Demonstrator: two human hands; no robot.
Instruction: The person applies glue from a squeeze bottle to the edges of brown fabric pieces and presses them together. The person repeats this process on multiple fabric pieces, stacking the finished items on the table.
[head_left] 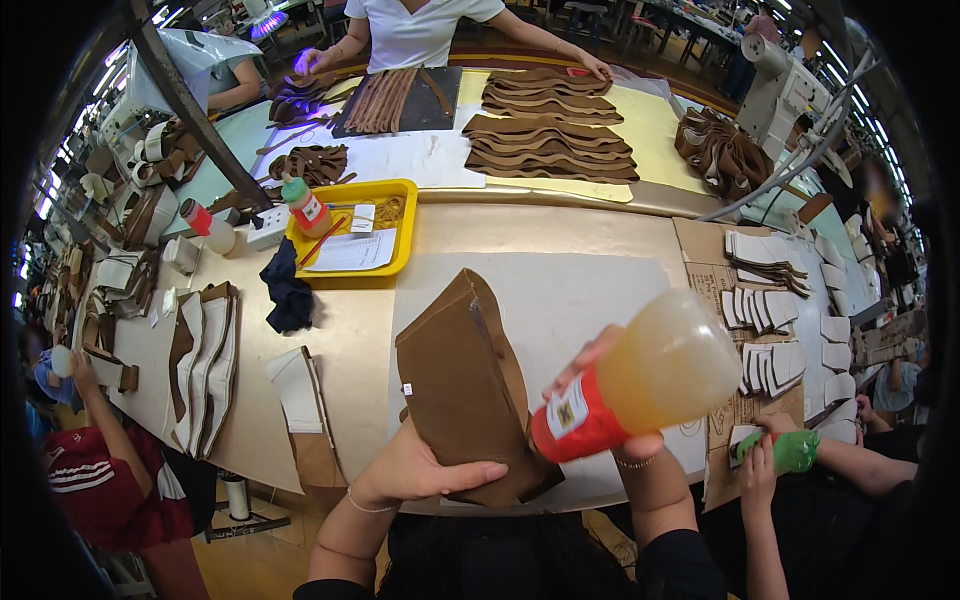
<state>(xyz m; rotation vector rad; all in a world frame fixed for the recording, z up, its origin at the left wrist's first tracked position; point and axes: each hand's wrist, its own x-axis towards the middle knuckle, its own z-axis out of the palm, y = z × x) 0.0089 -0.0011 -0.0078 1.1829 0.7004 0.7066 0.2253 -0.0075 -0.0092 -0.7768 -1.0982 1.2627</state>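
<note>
My left hand [440,472] is closed on the lower end of a brown leather boot-shaft piece [455,370], its thumb lying across the front. The piece stands tilted over a pale sheet, with a seam along its upper right edge and a small white tag on its left side. In my right hand [645,447] is a translucent squeeze bottle [670,360] of amber liquid with a red label band. It is tipped with its base up to the right and its red end down beside the leather. The bottle's tip is hidden.
A yellow tray [408,225] holds another bottle, papers and a red pen. Left of it lie a dark cloth [288,290] and stacked white-lined pieces [207,370]. White-and-brown pieces [765,310] lie at right. Across the table, a person handles brown strips [550,145]; at right, another's hands hold a green bottle [785,452].
</note>
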